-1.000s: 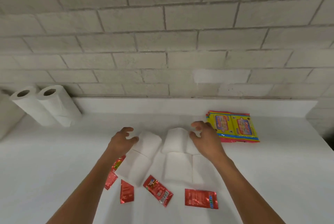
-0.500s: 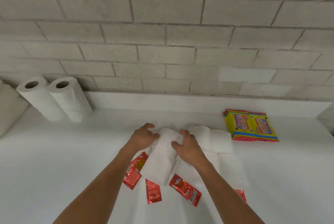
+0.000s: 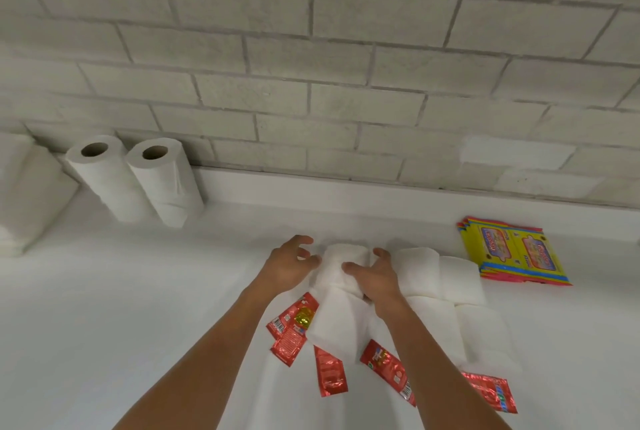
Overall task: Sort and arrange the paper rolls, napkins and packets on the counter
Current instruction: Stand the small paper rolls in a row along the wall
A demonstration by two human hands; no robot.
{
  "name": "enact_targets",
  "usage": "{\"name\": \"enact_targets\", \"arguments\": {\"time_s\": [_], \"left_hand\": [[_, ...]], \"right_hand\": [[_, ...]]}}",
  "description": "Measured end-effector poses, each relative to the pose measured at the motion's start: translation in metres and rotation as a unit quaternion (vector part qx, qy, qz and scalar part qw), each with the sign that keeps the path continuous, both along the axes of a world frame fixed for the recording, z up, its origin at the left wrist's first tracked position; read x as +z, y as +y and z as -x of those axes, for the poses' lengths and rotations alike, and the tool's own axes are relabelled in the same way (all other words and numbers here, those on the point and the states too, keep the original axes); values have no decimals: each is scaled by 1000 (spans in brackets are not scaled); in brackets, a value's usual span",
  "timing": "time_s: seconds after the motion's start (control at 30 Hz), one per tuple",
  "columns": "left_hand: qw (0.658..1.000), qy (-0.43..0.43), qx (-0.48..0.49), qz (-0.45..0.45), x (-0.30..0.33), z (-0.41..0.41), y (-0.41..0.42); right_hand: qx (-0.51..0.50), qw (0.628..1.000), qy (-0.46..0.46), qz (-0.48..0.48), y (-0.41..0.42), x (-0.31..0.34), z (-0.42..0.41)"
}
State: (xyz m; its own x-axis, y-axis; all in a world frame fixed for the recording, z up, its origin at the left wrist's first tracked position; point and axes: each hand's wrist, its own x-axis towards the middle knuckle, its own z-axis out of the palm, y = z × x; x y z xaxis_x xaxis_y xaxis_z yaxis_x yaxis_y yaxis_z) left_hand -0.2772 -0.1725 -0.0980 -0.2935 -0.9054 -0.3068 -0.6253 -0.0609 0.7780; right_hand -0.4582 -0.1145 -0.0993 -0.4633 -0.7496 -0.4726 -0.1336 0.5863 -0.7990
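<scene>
1. Head view, centre of the frame: you are holding a white roll (image 3: 341, 265) between both hands. Your left hand (image 3: 289, 265) is touching its left side with fingers loosely curled, and your right hand (image 3: 375, 279) is curling its fingers (image 3: 349, 268) over the roll's top and right side, grasping it.
2. That roll is sitting at the upper end of a column; a second roll (image 3: 337, 322) is lying just below it, touching, so the pair's long axis is running from the lower centre up toward the wall.
3. Right of your right hand, four more rolls (image 3: 446, 294) are lying packed together in a block, touching one another. The held roll is lying directly between your hands, with neither hand clearly nearer.
4. Lower centre: red packets (image 3: 329, 374) are lying scattered on the table (image 3: 138, 308), some tucked partly under the rolls.
5. Right edge: a stack of yellow packets (image 3: 512, 251) is resting flat near the wall, well apart from your hands.
6. Upper left: two tall paper towel rolls (image 3: 138, 180) are standing side by side, touching, against the wall.
7. Judging from this, you are likely shifting the held roll sideways to line it up.
</scene>
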Motion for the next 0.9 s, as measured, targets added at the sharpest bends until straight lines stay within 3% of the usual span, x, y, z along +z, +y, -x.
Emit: {"name": "enact_targets", "arguments": {"time_s": [0.4, 0.53, 0.67, 0.9], "left_hand": [[988, 148, 13, -36, 20, -44, -14], [982, 187, 1, -10, 25, -57, -21], [987, 152, 43, 23, 23, -71, -29], [960, 89, 242, 105, 22, -106, -52]], "right_hand": [[129, 977, -102, 139, -29, 44, -36], [186, 965, -119, 144, -41, 53, -50], [205, 960, -115, 154, -49, 55, -65], [200, 969, -70, 128, -41, 54, -54]]}}
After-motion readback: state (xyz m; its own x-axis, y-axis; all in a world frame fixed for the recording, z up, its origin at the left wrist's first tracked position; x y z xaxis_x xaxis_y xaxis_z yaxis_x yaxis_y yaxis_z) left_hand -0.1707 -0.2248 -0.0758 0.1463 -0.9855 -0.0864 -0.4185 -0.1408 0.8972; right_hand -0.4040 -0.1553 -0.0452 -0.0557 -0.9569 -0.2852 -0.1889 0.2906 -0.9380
